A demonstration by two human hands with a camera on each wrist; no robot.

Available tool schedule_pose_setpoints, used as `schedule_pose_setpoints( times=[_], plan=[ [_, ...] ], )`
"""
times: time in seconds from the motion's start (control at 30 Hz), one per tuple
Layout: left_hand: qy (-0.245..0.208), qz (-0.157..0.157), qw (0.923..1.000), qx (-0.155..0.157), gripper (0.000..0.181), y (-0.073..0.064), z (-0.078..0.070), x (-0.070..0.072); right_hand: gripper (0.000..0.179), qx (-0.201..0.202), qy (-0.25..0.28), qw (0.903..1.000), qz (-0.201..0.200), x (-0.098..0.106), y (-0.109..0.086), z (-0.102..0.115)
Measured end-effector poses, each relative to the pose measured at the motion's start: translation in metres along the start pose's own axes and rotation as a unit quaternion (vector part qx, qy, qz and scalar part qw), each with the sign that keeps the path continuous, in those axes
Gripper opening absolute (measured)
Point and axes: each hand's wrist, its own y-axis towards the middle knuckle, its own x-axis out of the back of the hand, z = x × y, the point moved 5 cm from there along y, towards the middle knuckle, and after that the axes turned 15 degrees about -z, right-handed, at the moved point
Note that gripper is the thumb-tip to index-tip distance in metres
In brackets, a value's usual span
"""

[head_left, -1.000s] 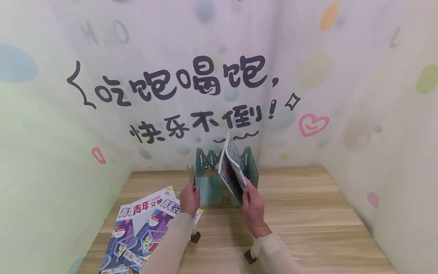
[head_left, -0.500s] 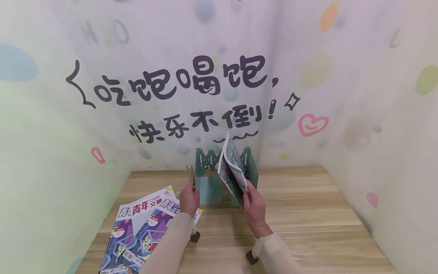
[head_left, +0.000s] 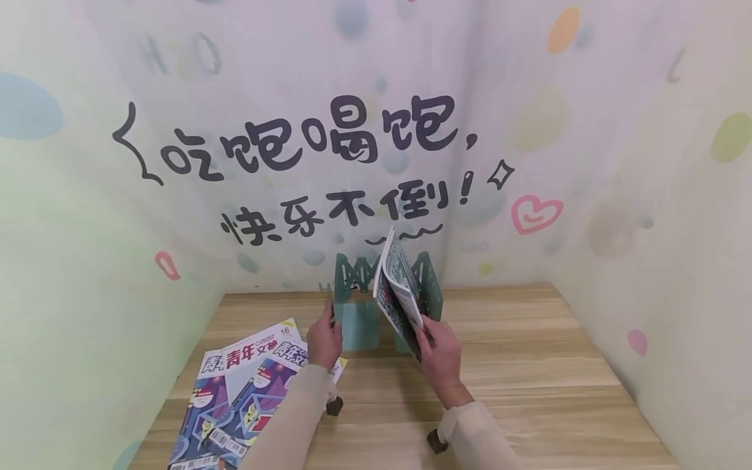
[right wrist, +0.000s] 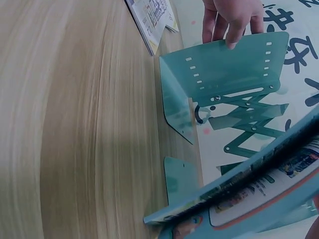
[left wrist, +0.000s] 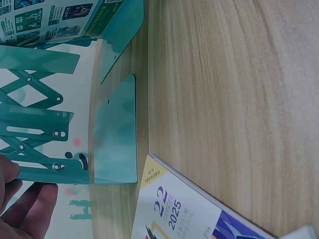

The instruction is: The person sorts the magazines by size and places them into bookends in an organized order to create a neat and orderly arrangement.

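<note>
A teal expandable bookend [head_left: 360,326] with a crisscross linkage stands on the table near the back wall. My left hand [head_left: 325,339] holds its left side plate [right wrist: 224,64], the thumb on one face and the fingers on the other. With my right hand [head_left: 440,356] I grip the lower near edge of a magazine [head_left: 405,277], which leans tilted between the bookend's plates, its leaves spread apart. Green printing shows on the magazine's face [left wrist: 50,22] in the left wrist view. Its lower corner comes close to the bookend's right base plate in the right wrist view.
Several overlapping magazines [head_left: 258,385] lie flat on the left of the wooden table [head_left: 517,365], one corner under my left forearm. A printed curtain wall [head_left: 352,65] rises behind the table and along both sides.
My right hand has shifted slightly down along the magazine's near edge. The magazine, the bookend and my left hand stay almost in place.
</note>
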Motion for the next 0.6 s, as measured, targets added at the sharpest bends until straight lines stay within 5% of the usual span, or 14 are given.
schedule_pose_setpoints(
  times=[0.6],
  plan=[
    [0.005, 0.015, 0.9997, 0.019, 0.052, 0.0, 0.0005, 0.0003, 0.039, -0.03, 0.046, 0.9897, 0.133, 0.0083, -0.0028, -0.005]
  ],
)
